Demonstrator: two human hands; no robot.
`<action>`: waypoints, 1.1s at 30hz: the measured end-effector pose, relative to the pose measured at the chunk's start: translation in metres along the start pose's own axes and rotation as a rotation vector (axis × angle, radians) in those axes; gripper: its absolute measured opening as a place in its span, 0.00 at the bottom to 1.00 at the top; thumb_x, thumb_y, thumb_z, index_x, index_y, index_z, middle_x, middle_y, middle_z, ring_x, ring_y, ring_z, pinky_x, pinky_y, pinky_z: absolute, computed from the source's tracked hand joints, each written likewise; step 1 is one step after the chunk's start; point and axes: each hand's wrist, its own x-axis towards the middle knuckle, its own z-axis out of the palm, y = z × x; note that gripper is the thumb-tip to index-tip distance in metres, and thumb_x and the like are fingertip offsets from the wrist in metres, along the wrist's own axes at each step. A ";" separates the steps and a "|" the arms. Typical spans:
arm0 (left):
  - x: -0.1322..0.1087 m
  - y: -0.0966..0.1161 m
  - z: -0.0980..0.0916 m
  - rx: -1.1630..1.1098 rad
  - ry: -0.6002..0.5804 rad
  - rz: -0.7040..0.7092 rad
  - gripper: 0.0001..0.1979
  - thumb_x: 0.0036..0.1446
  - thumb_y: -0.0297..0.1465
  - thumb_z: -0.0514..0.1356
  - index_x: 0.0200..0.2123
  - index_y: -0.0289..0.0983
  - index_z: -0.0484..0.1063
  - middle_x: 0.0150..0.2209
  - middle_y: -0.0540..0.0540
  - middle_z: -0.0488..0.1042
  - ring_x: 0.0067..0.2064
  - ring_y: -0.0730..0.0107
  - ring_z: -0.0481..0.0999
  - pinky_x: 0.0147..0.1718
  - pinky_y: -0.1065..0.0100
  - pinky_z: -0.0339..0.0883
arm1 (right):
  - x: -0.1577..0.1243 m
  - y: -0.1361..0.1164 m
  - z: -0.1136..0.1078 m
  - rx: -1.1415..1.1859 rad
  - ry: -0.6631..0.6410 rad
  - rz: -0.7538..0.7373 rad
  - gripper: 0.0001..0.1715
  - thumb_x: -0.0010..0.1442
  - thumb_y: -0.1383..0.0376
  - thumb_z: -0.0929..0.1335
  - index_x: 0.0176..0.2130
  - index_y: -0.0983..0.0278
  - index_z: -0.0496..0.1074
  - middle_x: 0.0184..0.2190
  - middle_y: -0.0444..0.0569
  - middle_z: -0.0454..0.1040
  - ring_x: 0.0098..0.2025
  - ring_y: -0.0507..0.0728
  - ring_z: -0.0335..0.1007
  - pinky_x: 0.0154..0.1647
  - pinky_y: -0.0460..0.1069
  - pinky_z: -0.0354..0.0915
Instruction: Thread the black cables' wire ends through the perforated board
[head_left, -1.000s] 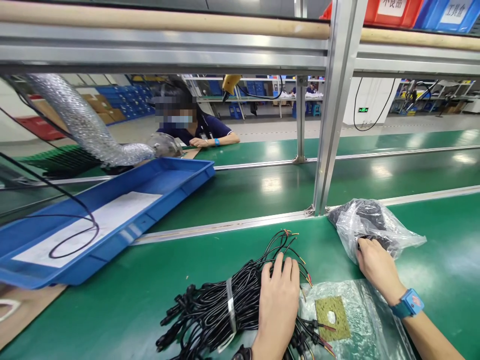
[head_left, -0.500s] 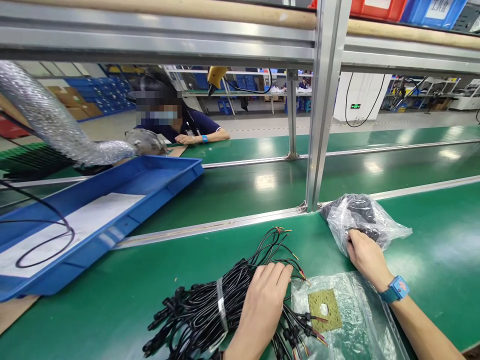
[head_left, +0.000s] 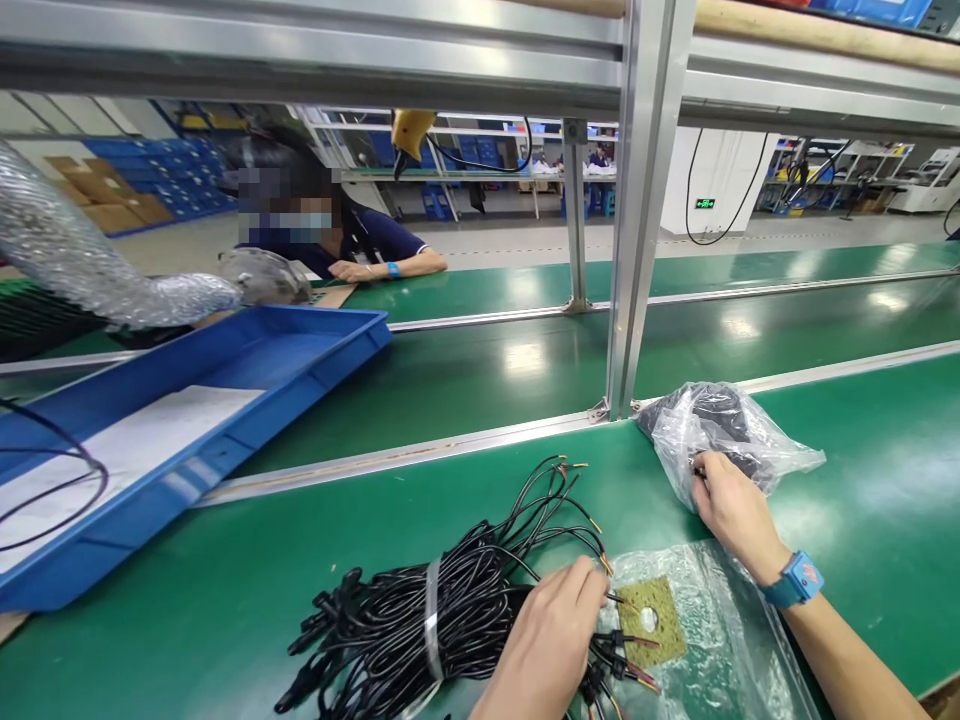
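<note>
A bundle of black cables (head_left: 397, 625) with a clear tie around it lies on the green bench. My left hand (head_left: 551, 630) is closed over the stripped-wire end of the bundle, its fingertips pinching one cable whose wire end pokes out past them. My right hand (head_left: 731, 515) reaches into the mouth of a clear plastic bag (head_left: 780, 457) of small black parts; its fingers are closed, and what they grip is hidden. Black grommet-like pieces (head_left: 619, 665) sit on several cable ends. A yellow-green sponge (head_left: 664, 640) with a hole lies on a flat plastic sheet (head_left: 720, 620).
At the left, a blue tray (head_left: 300, 390) holds a paper sheet (head_left: 142, 440) and a loose cable. A metal post (head_left: 637, 220) rises behind the bag. Across the bench, a co-worker (head_left: 405, 255) leans on the far side near a foil duct (head_left: 97, 250).
My left hand has shifted right and a little down along the wire ends, fingertips now together on one cable. My right hand stays at the bag. The view has turned slightly.
</note>
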 end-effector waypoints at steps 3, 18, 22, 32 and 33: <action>0.002 0.004 0.006 -0.028 0.071 0.006 0.14 0.63 0.16 0.50 0.37 0.40 0.66 0.33 0.49 0.70 0.31 0.65 0.71 0.32 0.65 0.63 | -0.003 -0.005 -0.011 0.065 0.111 0.003 0.09 0.70 0.66 0.59 0.45 0.64 0.66 0.41 0.57 0.73 0.44 0.65 0.72 0.44 0.55 0.64; 0.002 0.005 0.017 -0.042 -0.096 0.005 0.12 0.59 0.15 0.56 0.32 0.39 0.64 0.31 0.50 0.72 0.32 0.63 0.73 0.32 0.64 0.63 | -0.034 -0.056 -0.027 0.510 -0.618 -0.151 0.11 0.74 0.62 0.58 0.39 0.60 0.64 0.27 0.45 0.73 0.29 0.57 0.70 0.31 0.49 0.59; 0.002 0.008 0.006 -0.050 -0.167 -0.022 0.12 0.60 0.16 0.55 0.33 0.39 0.64 0.34 0.49 0.71 0.35 0.61 0.73 0.34 0.63 0.65 | -0.034 -0.061 -0.025 0.569 -0.616 -0.142 0.11 0.74 0.61 0.58 0.40 0.61 0.63 0.27 0.44 0.73 0.29 0.57 0.70 0.32 0.49 0.59; -0.001 0.008 -0.014 -0.212 -0.240 -0.046 0.10 0.67 0.20 0.50 0.37 0.39 0.65 0.38 0.46 0.70 0.40 0.61 0.72 0.39 0.62 0.68 | -0.035 -0.061 -0.033 0.626 -0.542 -0.343 0.04 0.73 0.66 0.63 0.45 0.61 0.67 0.36 0.46 0.76 0.37 0.56 0.72 0.39 0.49 0.62; -0.001 0.008 -0.015 -0.217 -0.247 -0.049 0.10 0.67 0.20 0.50 0.37 0.39 0.65 0.38 0.46 0.71 0.40 0.61 0.72 0.40 0.62 0.69 | -0.035 -0.062 -0.034 0.621 -0.564 -0.401 0.03 0.71 0.67 0.65 0.45 0.61 0.68 0.39 0.47 0.76 0.39 0.56 0.73 0.40 0.49 0.63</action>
